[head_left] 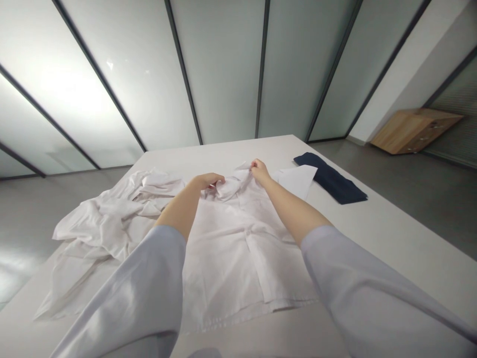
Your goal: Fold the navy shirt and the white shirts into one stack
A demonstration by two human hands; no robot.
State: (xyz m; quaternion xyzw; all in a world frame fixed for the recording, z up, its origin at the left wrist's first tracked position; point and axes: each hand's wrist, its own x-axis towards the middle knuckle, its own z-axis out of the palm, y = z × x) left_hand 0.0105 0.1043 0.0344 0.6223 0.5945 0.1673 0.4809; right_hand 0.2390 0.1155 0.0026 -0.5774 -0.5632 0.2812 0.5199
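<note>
White shirt (pixel 238 248) (plain, perhaps faintly pink); navy cloth (pixel 331 181); white table (pixel 391 238).

I see a shirt (pixel 238 248) flat on the table (pixel 391 238) before me, a heap of clothes (pixel 112 219) touching its left side, a folded garment (pixel 331 184) behind it to the right.

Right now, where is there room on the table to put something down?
The table is bare on the right, between the white shirt and the edge, nearer than the dark blue cloth. A strip is free beyond the left hand and right hand. Left is crowded with heaped white clothes.
</note>
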